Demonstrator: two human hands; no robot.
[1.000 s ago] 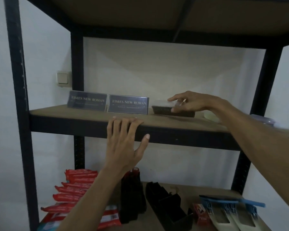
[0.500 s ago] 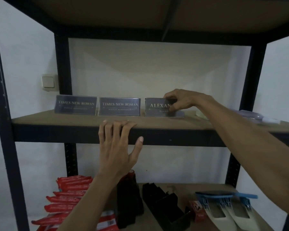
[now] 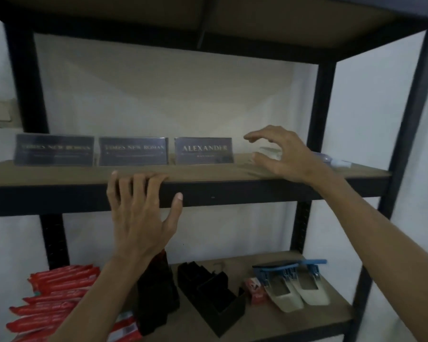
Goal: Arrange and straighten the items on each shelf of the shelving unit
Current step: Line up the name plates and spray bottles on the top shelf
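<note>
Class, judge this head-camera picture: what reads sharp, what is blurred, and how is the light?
Head view: dim light; ALEXANDER nameplate legible, leftmost nameplate smeared, right hand soft-edged. Head view edges: the frame's right upright leans, wide-angle distortion.

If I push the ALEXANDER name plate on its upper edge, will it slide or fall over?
It would probably tip backward: the ALEXANDER plate stands upright on its lower edge. It looks thin and glossy like acrylic, so likely light and stiff. Pushed low, it may slide easily on the wooden shelf.
</note>
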